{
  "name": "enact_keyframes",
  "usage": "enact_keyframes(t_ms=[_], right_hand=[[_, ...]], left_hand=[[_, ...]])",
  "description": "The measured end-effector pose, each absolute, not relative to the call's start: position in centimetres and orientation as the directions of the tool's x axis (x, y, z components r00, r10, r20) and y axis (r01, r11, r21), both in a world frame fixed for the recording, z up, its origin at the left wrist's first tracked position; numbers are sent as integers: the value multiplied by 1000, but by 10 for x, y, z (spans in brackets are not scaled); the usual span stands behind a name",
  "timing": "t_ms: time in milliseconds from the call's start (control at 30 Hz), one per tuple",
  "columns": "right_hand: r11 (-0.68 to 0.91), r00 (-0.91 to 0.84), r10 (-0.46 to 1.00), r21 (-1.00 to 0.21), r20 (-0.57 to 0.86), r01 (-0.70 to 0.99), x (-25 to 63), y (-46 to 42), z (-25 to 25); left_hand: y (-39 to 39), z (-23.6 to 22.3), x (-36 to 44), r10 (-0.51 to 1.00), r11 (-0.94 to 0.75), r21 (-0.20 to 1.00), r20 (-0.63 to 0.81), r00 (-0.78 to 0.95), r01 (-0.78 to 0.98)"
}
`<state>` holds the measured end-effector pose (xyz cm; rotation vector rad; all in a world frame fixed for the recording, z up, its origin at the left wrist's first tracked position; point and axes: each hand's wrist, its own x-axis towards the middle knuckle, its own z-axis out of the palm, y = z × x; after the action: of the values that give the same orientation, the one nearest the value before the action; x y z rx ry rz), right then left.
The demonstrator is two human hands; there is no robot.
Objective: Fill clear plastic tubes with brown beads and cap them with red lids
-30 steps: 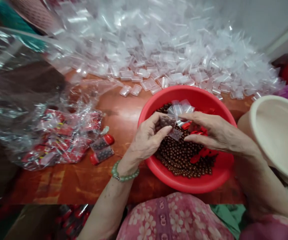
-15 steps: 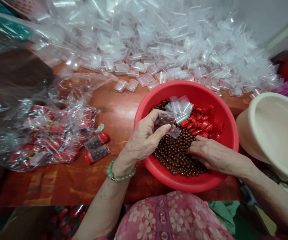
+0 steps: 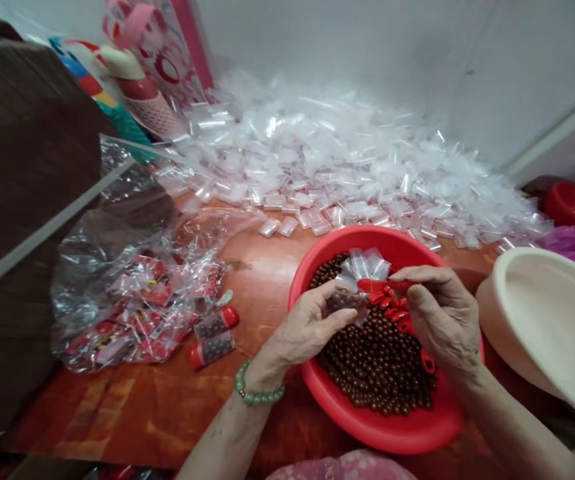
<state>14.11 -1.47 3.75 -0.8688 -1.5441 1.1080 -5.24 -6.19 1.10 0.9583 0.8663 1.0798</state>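
Observation:
My left hand (image 3: 310,323), with a green bead bracelet at the wrist, grips a small clear plastic container (image 3: 346,303) filled with brown balls. It is held over the red basin (image 3: 337,417). To its right, my right hand (image 3: 444,323) has thumb and fingers closed around a red cap (image 3: 401,287), partly hidden by the fingers. Below both hands, many loose brown balls (image 3: 377,360) fill the basin's lower part. Several clear containers (image 3: 364,263) lie on the balls at the back, beside a group of red caps (image 3: 394,313).
A large heap of clear containers (image 3: 317,160) spreads along the wall. Left of the basin lie two filled, red-capped containers (image 3: 214,347) and a plastic bag (image 3: 142,300) of red packets. A cream tub (image 3: 504,320) stands at right; a brown box (image 3: 22,200) rises at far left.
My right hand has risen from the brown balls and now pinches a red cap near the container. My left hand still holds the container. The view has tilted up, showing more wall.

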Motion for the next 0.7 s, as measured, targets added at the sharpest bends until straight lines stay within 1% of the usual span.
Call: enact_keyframes(t_ms=[100,200,267,300,400,467,600,700], right_hand=[[313,-298,909,-949,291,27,142,-10,34],[230,-327,922,-973,207,35,147,-5,29],[183,-350,926,-980,144,82,147,-2,26],[185,-357,925,-975,131,121,147,-1,25],[240,-354,922,-947,154,215,142,2,23],[217,-332,932,-956,143,199,139,3,21],[26,-256,967,-998,10,58,136,5,17],[-62,-257,964,-998,-67,27,134,5,15]], left_hand=[[-62,11,-53,961,182,934,-102,255,-309],[-61,9,-54,959,204,930,-126,254,-306],[-60,9,-54,959,206,929,-130,250,-306],[-59,9,-55,961,199,932,-125,246,-302],[-59,11,-55,967,165,948,-101,234,-272],[-59,14,-55,968,152,958,-96,230,-242],[-59,16,-55,965,148,970,-99,242,-191],[-57,17,-54,962,120,975,-68,263,-186]])
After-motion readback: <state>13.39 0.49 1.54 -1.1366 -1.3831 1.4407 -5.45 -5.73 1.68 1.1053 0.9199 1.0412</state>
